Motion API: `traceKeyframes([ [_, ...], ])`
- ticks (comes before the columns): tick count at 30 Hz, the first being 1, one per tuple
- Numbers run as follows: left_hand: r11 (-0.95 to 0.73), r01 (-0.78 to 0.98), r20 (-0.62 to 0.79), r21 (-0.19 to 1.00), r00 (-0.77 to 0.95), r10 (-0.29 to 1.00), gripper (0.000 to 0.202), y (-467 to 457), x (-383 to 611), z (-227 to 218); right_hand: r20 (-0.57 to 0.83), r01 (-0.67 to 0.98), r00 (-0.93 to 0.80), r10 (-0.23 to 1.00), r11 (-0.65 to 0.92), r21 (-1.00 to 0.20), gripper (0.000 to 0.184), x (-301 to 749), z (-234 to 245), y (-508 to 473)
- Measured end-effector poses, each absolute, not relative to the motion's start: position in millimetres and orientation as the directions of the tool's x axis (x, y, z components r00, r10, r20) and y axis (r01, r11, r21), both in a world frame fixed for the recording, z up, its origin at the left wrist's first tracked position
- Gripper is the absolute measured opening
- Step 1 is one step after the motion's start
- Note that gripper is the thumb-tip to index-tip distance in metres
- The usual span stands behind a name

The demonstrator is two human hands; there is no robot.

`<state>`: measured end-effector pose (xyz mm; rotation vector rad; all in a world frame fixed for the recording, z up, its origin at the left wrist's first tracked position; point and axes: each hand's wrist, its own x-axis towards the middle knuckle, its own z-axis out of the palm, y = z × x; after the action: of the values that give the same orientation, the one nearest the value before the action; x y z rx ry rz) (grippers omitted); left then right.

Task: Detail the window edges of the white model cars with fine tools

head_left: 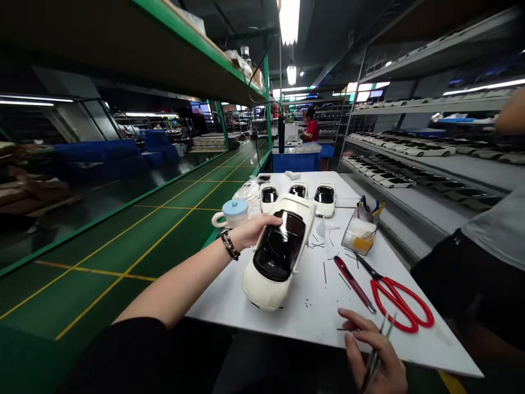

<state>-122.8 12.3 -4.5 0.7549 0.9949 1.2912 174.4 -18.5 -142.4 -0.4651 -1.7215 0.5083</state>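
Observation:
My left hand [256, 230] grips a white model car [264, 290] by its side, the thumb lying on its glossy black roof and glass. The car is held tilted over the white table, its front end toward me. At the table's near edge my right hand [379, 353] holds metal tweezers [374, 361], their tips pointing up and away from the car. A short thin black strip [345, 330] shows by the thumb and index finger; whether they pinch it I cannot tell. Red-handled scissors [402, 301] and a red utility knife [355, 283] lie just beyond this hand.
Several thin black strips [325, 272] are scattered on the white table [229, 295]. Behind stand more white cars [325, 200], a lidded mug [234, 212] and a clear box [361, 232] with tools. Racks of cars [402, 143] and a person in grey [492, 235] are at right.

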Motion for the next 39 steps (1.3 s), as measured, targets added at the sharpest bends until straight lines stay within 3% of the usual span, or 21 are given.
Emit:
traceKeyframes([
  [2, 0.272, -0.385, -0.269, 0.882, 0.063, 0.961, 0.010, 19, -111, -25, 0.807, 0.022, -0.259, 0.530, 0.839, -0.544, 0.013, 170, -145, -16],
  [6, 0.480, -0.293, -0.438, 0.827, 0.201, 0.876, 0.015, 38, -95, -64, 0.760, 0.084, -0.263, 0.594, 0.799, -0.596, 0.010, 167, -150, -15],
  [11, 0.591, -0.080, -0.533, 0.803, 0.349, 0.771, 0.018, 60, -90, -90, 0.761, 0.183, -0.257, 0.596, 0.803, -0.567, 0.009, 172, -150, -11],
  [16, 0.523, 0.168, -0.539, 0.835, 0.437, 0.720, 0.021, 73, -87, -87, 0.784, 0.215, -0.372, 0.497, 0.868, -0.449, 0.022, 173, -138, 5],
  [21, 0.293, 0.316, -0.411, 0.903, 0.429, 0.804, 0.034, 96, -71, -80, 0.688, 0.315, -0.600, 0.408, 0.911, -0.266, 0.034, 162, -137, 18],
  [26, 0.012, 0.394, -0.121, 0.919, 0.251, 0.960, 0.036, 103, -65, -47, 0.648, 0.425, -0.625, 0.436, 0.886, -0.186, 0.038, 156, -153, 31],
  [31, -0.135, 0.477, 0.173, 0.868, -0.036, 0.984, 0.060, 25, -93, -26, 0.642, 0.386, -0.593, 0.486, 0.871, -0.303, 0.035, 153, -159, 34],
  [33, -0.049, 0.598, 0.176, 0.800, -0.157, 0.972, 0.067, -20, -100, -41, 0.643, 0.361, -0.578, 0.503, 0.864, -0.351, 0.034, 153, -159, 32],
  [36, 0.214, 0.708, 0.066, 0.673, -0.345, 0.936, 0.074, -68, -99, -81, 0.653, 0.343, -0.567, 0.502, 0.865, -0.366, 0.033, 153, -159, 31],
  [39, 0.267, 0.778, 0.113, 0.569, -0.396, 0.911, 0.071, -79, -98, -118, 0.687, 0.345, -0.558, 0.465, 0.883, -0.318, 0.034, 152, -165, 34],
])
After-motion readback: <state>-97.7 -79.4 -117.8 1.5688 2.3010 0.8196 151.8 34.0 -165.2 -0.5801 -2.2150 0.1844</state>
